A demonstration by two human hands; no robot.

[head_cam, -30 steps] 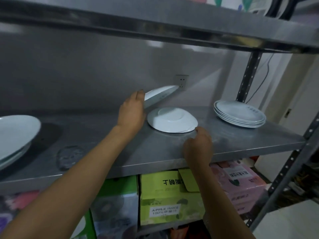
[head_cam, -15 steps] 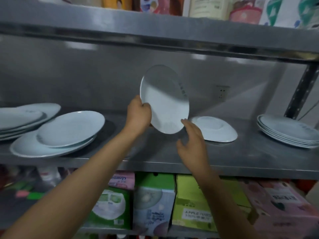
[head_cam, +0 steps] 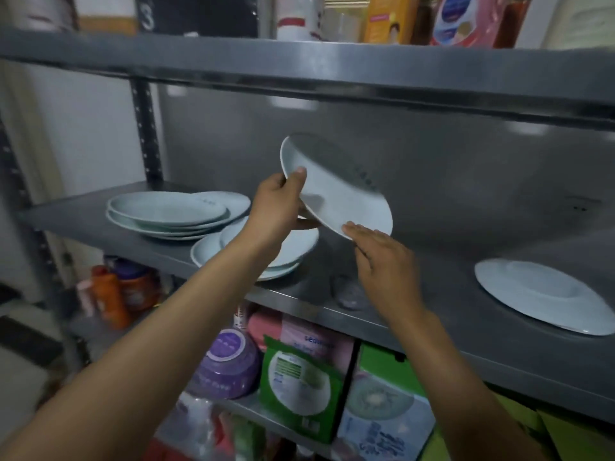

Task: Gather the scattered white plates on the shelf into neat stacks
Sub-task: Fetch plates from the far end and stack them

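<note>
Head view, left hand (head_cam: 278, 207) gripping tilted plate (head_cam: 336, 188), face toward camera, right hand (head_cam: 382, 257) open

The held plate (head_cam: 336, 194) is white with small dark rim marks, the shelf (head_cam: 432, 287) plain grey, the boxes (head_cam: 299, 387) at 6 o'clock green.

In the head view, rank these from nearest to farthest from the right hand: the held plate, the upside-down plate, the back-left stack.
1. Held plate: its lower edge meets the fingers of the right hand.
2. Upside-down plate: alone on the shelf, to the hand's right.
3. Back-left stack: far left, beyond the left hand.
</note>
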